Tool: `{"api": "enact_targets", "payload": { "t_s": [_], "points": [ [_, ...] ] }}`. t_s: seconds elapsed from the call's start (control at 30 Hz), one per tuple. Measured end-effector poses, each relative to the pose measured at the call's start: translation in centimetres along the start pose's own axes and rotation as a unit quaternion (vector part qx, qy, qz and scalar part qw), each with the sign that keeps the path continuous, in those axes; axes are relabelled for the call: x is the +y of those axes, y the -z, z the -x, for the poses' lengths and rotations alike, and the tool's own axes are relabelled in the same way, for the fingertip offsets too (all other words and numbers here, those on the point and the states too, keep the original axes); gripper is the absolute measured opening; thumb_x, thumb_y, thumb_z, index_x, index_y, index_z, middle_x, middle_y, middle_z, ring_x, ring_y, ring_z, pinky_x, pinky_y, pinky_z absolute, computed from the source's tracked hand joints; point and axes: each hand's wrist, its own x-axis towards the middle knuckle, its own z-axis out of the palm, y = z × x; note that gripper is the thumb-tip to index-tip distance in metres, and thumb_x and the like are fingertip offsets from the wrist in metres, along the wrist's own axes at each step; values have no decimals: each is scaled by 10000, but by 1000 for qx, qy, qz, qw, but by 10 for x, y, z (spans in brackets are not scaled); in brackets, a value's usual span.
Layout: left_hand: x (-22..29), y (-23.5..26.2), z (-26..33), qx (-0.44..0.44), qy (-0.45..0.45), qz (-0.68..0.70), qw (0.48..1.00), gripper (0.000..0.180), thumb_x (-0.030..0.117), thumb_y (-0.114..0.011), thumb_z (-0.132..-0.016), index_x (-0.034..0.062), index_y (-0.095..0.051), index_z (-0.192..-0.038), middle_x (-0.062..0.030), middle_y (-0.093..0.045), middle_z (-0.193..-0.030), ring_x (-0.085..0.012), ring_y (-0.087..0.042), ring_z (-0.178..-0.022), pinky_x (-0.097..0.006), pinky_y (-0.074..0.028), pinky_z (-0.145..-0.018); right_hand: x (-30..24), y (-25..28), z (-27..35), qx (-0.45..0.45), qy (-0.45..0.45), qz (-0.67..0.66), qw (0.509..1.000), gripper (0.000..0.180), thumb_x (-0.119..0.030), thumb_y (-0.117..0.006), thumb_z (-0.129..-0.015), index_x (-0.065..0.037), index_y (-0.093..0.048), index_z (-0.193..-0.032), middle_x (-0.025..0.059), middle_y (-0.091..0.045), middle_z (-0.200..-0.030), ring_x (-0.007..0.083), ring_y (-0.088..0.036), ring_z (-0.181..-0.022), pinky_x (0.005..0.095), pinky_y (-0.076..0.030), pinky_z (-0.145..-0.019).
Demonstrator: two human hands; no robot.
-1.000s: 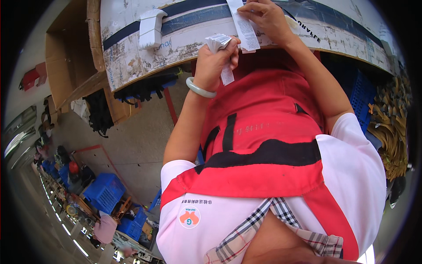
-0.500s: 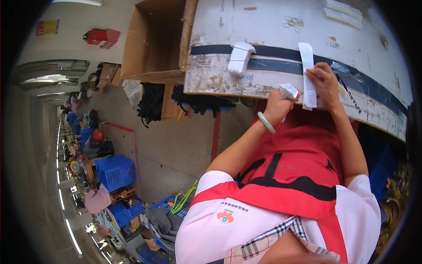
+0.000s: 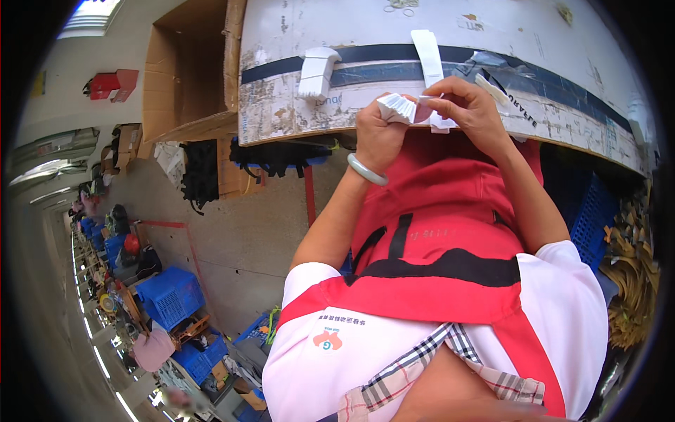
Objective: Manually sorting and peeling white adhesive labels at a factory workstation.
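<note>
In my left hand (image 3: 380,132) is a bundle of thin white strips (image 3: 397,109), its ends fanned out, held at the table's front edge. My right hand (image 3: 470,112) is beside it, thumb and forefinger pinched on a thin white piece next to the bundle. Behind the hands a long white strip (image 3: 426,58) lies flat on the table, its near part covered by my right hand. Further left, a stack of white strips (image 3: 318,74) rests bent over on the tabletop (image 3: 281,112).
An open cardboard box (image 3: 190,70) stands at the table's left end. Dark straps (image 3: 200,172) hang below it. A clear plastic piece (image 3: 489,60) and several rubber bands (image 3: 401,5) lie on the table. Blue crates (image 3: 169,295) stand on the floor at left.
My right hand has left the long strip on the table and come over to the bundle in my left hand. The view has shifted, so the table appears further left.
</note>
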Motion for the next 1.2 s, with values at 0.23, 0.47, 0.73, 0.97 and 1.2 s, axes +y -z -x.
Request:
{"api": "enact_targets", "payload": {
  "t_s": [0.23,0.47,0.73,0.97,1.2],
  "points": [
    [-5,-4,10,-19,73,38,996,197,-72,-589,-822,-3,-699,-970,-24,-687,-852,-80,-627,-779,-234,-521,-674,11,7,16,-7,-46,-46,998,161,-144,-691,-889,-7,-686,-972,-1,-634,-801,54,-567,-697,197,-484,-632],
    [-10,-7,13,2,56,54,997,166,-1,-702,-839,-9,-697,-1004,-35,-662,-740,-49,-571,-600,-183,-399,-484,15,6,16,-39,-72,-107,991,178,-174,-700,-887,-12,-679,-959,8,-645,-828,59,-601,-717,202,-517,-665],
    [-11,-8,13,-16,55,65,996,171,16,-705,-848,-13,-688,-1015,-40,-665,-766,-68,-588,-644,-193,-430,-534,19,7,16,-38,-58,-95,993,166,-167,-694,-892,-18,-680,-965,3,-650,-843,57,-602,-746,203,-521,-689],
    [-12,-9,18,-22,71,48,996,107,-24,-666,-846,-5,-692,-948,0,-671,-835,-64,-603,-789,-219,-493,-701,21,1,17,-17,33,11,999,143,-145,-686,-893,-14,-678,-948,0,-649,-855,71,-593,-761,229,-508,-713],
    [-4,-9,17,-58,244,179,951,160,153,-675,-905,-2,-671,-944,-32,-646,-765,-70,-543,-595,-202,-396,-490,-4,22,20,-246,-150,-139,947,136,-151,-691,-885,-17,-672,-900,-1,-605,-755,66,-546,-705,190,-452,-653]
  ]
}}
